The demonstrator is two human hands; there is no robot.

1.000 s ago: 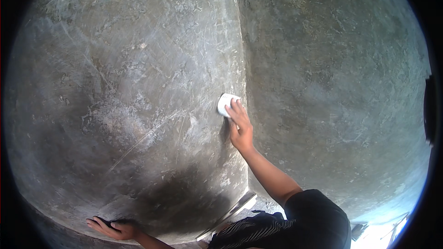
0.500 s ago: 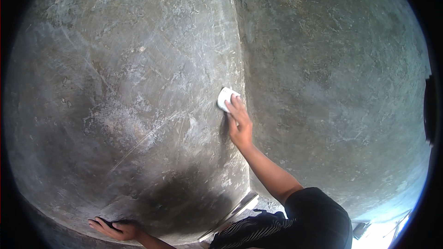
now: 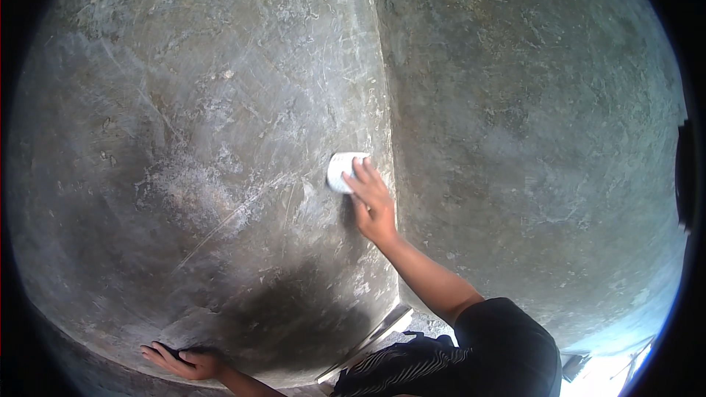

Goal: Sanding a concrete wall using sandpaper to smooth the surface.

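My right hand point(image 3: 373, 202) presses a white, round-edged piece of sandpaper point(image 3: 339, 171) flat against the grey wall point(image 3: 243, 125), just left of the corner. Its fingers lie over the sheet's right part, and the sheet's rough face is hidden against the wall. At the lower left, my left hand point(image 3: 193, 366) rests on the same wall with its fingers stretched and thumb apart. A dark patch shows between that thumb and the fingers; it looks like shadow.
A second grey wall point(image 3: 529, 140) meets the first in a vertical corner just right of my right hand. A pale strip point(image 3: 368, 342) runs along the wall's foot. Bright light comes in at the lower right. My arm's shadow falls on the lower wall.
My right hand has slid the sandpaper left and slightly down along the wall, away from the corner. The left hand stays almost where it was.
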